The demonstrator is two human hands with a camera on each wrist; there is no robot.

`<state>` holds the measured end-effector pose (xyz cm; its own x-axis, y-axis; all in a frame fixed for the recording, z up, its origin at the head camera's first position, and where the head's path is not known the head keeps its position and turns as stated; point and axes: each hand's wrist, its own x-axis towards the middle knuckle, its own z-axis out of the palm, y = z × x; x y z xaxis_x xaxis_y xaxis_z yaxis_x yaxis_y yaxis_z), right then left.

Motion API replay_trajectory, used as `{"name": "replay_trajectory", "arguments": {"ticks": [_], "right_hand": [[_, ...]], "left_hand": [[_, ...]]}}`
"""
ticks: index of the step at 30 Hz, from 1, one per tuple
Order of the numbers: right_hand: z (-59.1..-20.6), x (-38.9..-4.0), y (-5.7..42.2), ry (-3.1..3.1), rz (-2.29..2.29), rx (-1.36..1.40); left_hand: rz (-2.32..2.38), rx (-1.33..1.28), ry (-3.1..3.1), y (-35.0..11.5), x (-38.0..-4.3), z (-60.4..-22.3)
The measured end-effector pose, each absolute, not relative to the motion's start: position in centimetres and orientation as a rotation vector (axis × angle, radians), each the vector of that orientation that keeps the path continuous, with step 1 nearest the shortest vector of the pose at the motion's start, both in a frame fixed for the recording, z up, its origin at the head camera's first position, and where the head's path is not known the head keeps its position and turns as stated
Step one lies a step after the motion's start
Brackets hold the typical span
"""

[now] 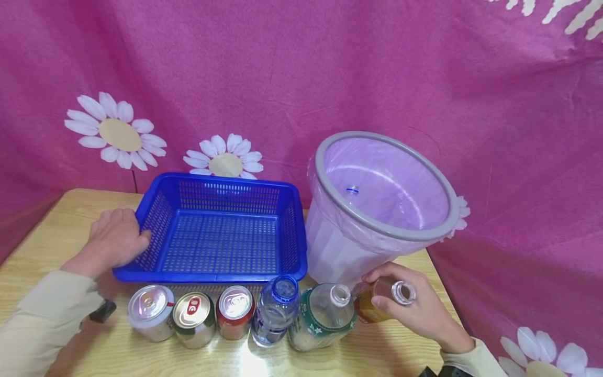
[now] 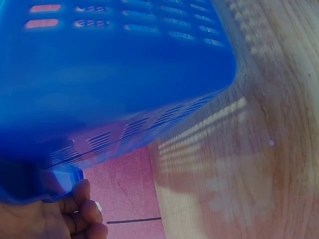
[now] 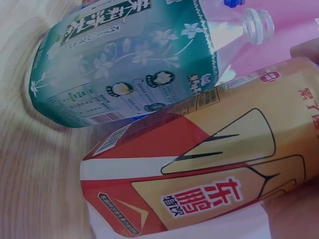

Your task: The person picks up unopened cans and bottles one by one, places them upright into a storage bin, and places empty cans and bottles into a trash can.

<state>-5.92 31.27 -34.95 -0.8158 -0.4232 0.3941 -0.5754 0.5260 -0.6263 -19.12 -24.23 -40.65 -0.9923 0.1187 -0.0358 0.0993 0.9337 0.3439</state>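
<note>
In front of the bin (image 1: 336, 254), your right hand (image 1: 421, 309) grasps the orange bottle (image 3: 214, 159); its mouth is uncapped, so handle it upright, clear of the green bottle (image 1: 325, 317) just beside. Left of the bin, your left hand (image 1: 116, 240) grips the basket (image 1: 202, 276) by its end; brace it.

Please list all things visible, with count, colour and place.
Table: 1, pale wood, underneath.
Basket: 1, blue, on table.
Bin: 1, pale purple, right of basket.
Cans: 3; white, green-and-cream, red; before basket.
Blue-necked bottle: 1, clear, right of cans.
Green-labelled bottle: 1, clear, next right.
Rightmost bottle: 1, red-and-gold, beside that.
Bottle neck: 1, clear, inside bin.
Backdrop: 1, pink with daisies, behind.
Devices: 2, black, at wrists.
Sleeves: 2, beige, on forearms.
Left hand: 1, gripping basket's left rim.
Right hand: 1, holding rightmost bottle.
</note>
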Motion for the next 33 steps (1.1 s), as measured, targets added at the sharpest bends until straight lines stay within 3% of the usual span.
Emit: {"name": "replay_trajectory", "arguments": {"ticks": [33], "right_hand": [[-31.2, -5.4, 30.7, -2.335, 1.042, 1.16]], "left_hand": [[0.522, 0.187, 3.038, -24.3, -19.1, -40.8]]}}
